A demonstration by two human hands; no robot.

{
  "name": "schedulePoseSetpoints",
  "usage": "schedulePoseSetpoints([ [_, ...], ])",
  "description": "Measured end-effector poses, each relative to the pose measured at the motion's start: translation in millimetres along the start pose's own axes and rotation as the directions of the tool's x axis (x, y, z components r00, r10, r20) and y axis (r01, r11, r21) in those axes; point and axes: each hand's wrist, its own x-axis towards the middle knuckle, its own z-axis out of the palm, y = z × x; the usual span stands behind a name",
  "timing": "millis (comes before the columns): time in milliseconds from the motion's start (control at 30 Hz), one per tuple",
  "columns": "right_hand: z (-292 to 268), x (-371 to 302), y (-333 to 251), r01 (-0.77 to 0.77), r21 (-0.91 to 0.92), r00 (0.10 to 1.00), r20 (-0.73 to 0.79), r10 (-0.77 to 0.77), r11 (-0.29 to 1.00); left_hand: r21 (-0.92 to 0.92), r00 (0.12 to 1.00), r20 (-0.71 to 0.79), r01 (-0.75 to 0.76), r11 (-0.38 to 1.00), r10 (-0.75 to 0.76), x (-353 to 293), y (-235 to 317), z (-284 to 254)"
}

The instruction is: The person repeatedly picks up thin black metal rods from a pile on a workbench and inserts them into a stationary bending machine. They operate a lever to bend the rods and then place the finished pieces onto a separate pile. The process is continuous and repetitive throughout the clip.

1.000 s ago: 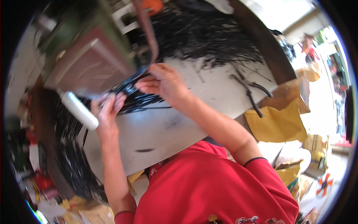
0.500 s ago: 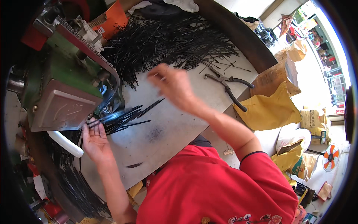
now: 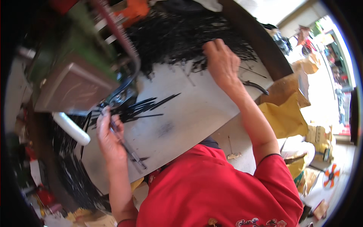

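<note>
My left hand (image 3: 110,136) is closed around a thin dark metal rod (image 3: 130,151), which slants down to the right above the table. Its fingertips are close under the working head of a green machine with a grey cover (image 3: 77,85). Several short black rods (image 3: 141,108) lie loosely on the table beside that hand. My right hand (image 3: 224,64) is at the near edge of a large pile of thin black rods (image 3: 166,39), its fingers bent and drawn together. Whatever is between those fingertips is hidden.
A pliers handle (image 3: 257,87) shows behind my right wrist. A white padded bar (image 3: 72,128) juts out under the machine. More black rods (image 3: 77,181) lie at the lower left. A dark raised rim (image 3: 261,45) bounds the grey table (image 3: 189,113). Yellow sacks (image 3: 285,117) stand at right.
My right hand has moved right and away from me to the pile, now covering much of the pliers. My left hand has closed on a rod. The whole view has shifted.
</note>
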Motion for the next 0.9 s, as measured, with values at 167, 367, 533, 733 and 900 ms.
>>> schedulePoseSetpoints([
  [167,-53,-2,-95,0.313,0.494,0.950,-0.177,-0.259,0.811,0.082,0.995,0.088,0.044,0.996,-0.052,1,-5,5],
  [367,-36,-24,-160,-0.450,0.802,0.819,0.546,-0.177,0.392,0.122,0.993,0.079,-0.099,0.988,0.090,9,-13,15],
  [533,-20,-20,-174,-0.676,0.720,0.710,0.693,-0.126,0.155,0.168,0.985,0.089,-0.164,0.972,0.151,14,-11,15],
  [733,-16,-17,-180,-0.743,0.669,0.659,0.735,-0.158,0.010,0.183,0.984,0.094,-0.168,0.969,0.153,15,-11,15],
  [900,-12,-18,-181,-0.727,0.687,0.680,0.718,-0.151,-0.007,0.178,0.990,0.080,-0.125,0.976,0.112,14,-7,16],
])
